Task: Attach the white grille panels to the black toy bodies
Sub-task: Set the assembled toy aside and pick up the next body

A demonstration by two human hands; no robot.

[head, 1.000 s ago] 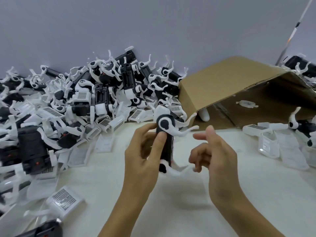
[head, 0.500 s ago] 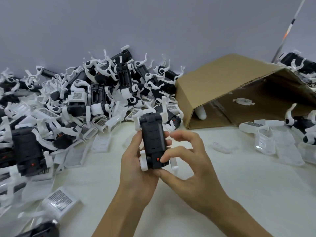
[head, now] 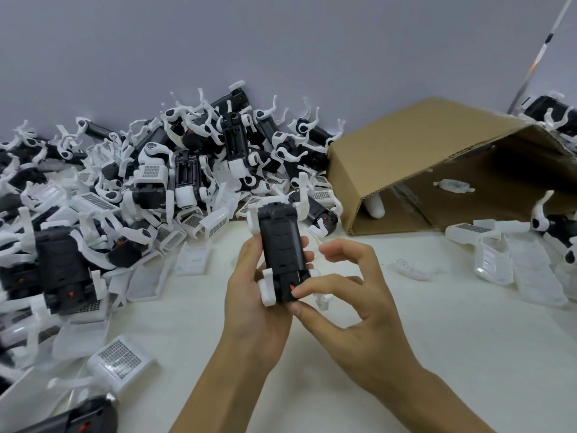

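Midway: body in hand, no grille on it.
Left hand (head: 249, 295) fingers wrap toy body (head: 282, 248); right hand (head: 340, 304) fingertips pinch its near end. Loose grilles (head: 120, 364) left of fingers on table (head: 406, 354); many remain.

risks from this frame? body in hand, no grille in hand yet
1. The black toy body is held above the table by the left hand, with the right hand pinching only its near end by the red switch. It might slip.
2. Its white legs stick out beside the fingers and could snag or bend.
3. The nearest loose grille panel lies off to the left, so fetching it would probably leave a one-handed hold.
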